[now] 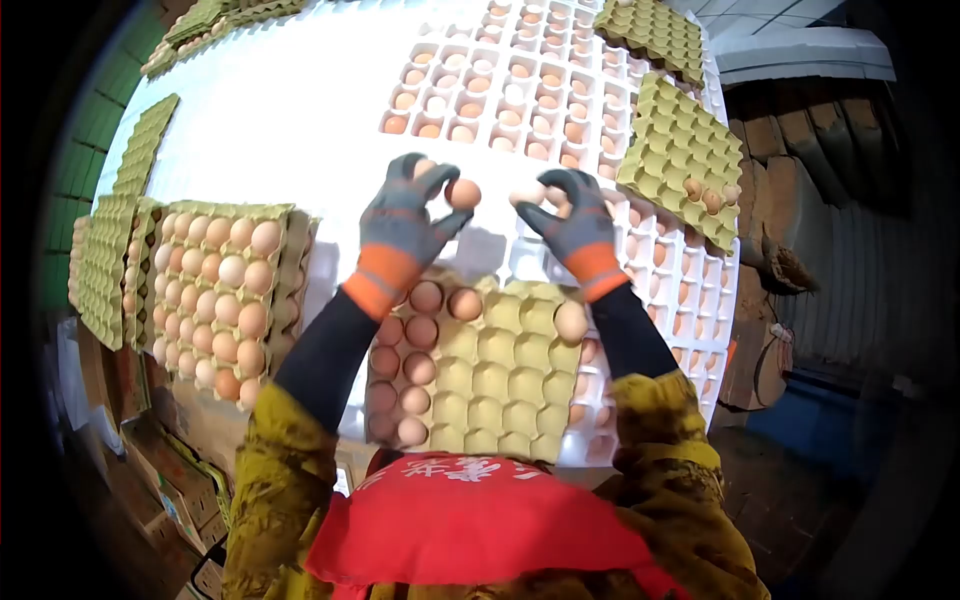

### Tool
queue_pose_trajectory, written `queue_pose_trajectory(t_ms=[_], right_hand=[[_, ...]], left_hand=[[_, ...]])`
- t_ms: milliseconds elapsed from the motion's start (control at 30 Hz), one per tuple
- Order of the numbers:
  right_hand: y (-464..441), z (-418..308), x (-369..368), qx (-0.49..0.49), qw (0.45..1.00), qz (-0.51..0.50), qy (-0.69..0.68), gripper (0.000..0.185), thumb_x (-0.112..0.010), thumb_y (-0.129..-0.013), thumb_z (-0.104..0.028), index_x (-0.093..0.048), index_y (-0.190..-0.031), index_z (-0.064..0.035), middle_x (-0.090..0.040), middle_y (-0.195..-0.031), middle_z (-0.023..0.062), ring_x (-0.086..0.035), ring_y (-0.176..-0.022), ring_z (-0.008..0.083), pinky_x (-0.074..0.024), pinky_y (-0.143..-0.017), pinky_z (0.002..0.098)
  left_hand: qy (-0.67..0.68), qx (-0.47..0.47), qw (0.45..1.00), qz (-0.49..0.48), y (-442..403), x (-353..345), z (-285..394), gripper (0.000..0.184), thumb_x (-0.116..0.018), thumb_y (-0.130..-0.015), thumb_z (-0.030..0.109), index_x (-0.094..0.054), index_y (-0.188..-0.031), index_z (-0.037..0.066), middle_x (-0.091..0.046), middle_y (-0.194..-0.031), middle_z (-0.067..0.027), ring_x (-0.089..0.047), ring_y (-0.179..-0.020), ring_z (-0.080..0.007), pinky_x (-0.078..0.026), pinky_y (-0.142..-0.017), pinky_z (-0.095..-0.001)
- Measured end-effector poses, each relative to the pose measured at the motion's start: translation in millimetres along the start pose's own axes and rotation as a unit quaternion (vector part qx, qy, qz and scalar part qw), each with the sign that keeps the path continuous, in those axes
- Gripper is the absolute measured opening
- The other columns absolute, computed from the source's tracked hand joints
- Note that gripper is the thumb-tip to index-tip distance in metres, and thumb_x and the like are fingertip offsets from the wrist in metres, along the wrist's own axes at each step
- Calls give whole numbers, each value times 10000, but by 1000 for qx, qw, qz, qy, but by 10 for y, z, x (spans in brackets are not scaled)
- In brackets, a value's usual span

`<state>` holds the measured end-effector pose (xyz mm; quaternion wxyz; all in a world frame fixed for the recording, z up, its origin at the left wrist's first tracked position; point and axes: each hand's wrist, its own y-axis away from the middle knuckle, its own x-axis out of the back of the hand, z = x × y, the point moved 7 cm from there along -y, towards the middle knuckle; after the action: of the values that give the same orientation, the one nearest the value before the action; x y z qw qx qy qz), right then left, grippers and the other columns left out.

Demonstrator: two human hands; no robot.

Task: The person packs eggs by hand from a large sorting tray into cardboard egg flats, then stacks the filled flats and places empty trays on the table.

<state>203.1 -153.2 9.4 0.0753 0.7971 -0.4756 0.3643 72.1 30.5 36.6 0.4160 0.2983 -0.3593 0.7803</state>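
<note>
Both my hands wear grey gloves with orange cuffs and are raised over white foam egg trays. My left hand (405,212) grips a brown egg (463,194) between thumb and finger, and a second egg (424,169) shows behind its fingers. Curled around pale eggs (527,195) is my right hand (575,215); its fingers partly cover them. Below my hands lies a yellowish pulp egg tray (500,372). Brown eggs (421,331) fill its left columns, and a single egg (571,321) sits near its upper right corner.
On the left stands a stack of pulp trays topped with eggs (212,290). White foam trays (480,110) holding many eggs spread across the back and right. Another pulp tray (682,160) with a few eggs lies at right. Cardboard boxes (180,480) are at lower left.
</note>
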Motion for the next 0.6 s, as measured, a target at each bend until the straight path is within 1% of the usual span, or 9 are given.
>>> queue_pose_trajectory(t_ms=[133,267,300,367,400,433,467,567,600], right_hand=[[-355,120,-561,-16,974,-71,212,419,-769,-780,-345,-667,-1131,-140,-594,-1224,149,-638,-1090,317,-532,-886,424],[-398,583,-553,-25,998,-50,31,371,-689,-841,-277,-694,-1197,-174,-612,-1262,187,-600,-1180,353,-495,-980,425],[-375,723,-556,-1,998,-55,-18,347,-680,-874,-195,-686,-1219,-155,-665,-1157,146,-665,-1052,285,-542,-894,387],[-306,784,-443,-260,924,-125,-251,325,-654,-910,-104,-675,-1233,-125,-676,-1037,77,-671,-879,177,-566,-772,310],[-353,757,-328,-227,924,-84,-297,317,-626,-936,-61,-658,-1250,-88,-647,-946,24,-622,-761,95,-552,-673,238],[-398,917,-280,-179,924,-20,-339,314,-621,-928,-50,-658,-1239,-79,-663,-1014,49,-645,-874,144,-554,-781,287],[-458,984,-208,-75,970,24,-232,310,-610,-928,-43,-657,-1232,-77,-666,-1075,71,-643,-946,175,-537,-841,314],[-348,810,-266,163,981,-3,105,389,-578,-893,-34,-626,-1274,-98,-611,-1288,152,-546,-1223,342,-405,-1068,443],[-319,830,-300,170,977,-10,125,407,-579,-883,-36,-623,-1282,-102,-601,-1303,158,-526,-1243,352,-383,-1085,457]], left_hand=[[-163,47,977,-129,-537,-749,-444,442,-736,-849,413,-657,-1221,188,-563,-1277,-158,-644,-1064,-339,-540,-869,-414],[-199,31,966,-164,-573,-847,-776,456,-649,-920,455,-631,-1304,208,-597,-1277,-165,-652,-1054,-352,-534,-891,-430],[-186,-6,974,-130,-546,-838,-892,456,-645,-927,441,-625,-1321,213,-612,-1265,-171,-656,-1044,-354,-533,-895,-435],[-14,100,988,-119,-657,-593,-888,417,-663,-936,277,-623,-1342,195,-637,-1236,-171,-667,-996,-315,-539,-887,-373],[73,86,993,-32,-681,-569,-1009,415,-668,-922,267,-631,-1326,176,-645,-1216,-147,-656,-971,-295,-535,-867,-361],[159,74,983,55,-670,-555,-1184,415,-673,-909,258,-639,-1309,156,-652,-1196,-122,-646,-946,-276,-531,-848,-349],[208,61,972,88,-659,-613,-1338,408,-645,-909,197,-631,-1316,169,-634,-1263,-86,-625,-1078,-268,-466,-990,-398],[-60,-119,984,115,-565,-739,-1375,431,-627,-907,161,-610,-1336,201,-612,-1319,-60,-560,-1230,-264,-309,-1136,-478],[-58,-78,990,98,-566,-721,-1415,426,-631,-917,147,-612,-1340,197,-613,-1341,-75,-536,-1275,-270,-210,-1172,-508]])
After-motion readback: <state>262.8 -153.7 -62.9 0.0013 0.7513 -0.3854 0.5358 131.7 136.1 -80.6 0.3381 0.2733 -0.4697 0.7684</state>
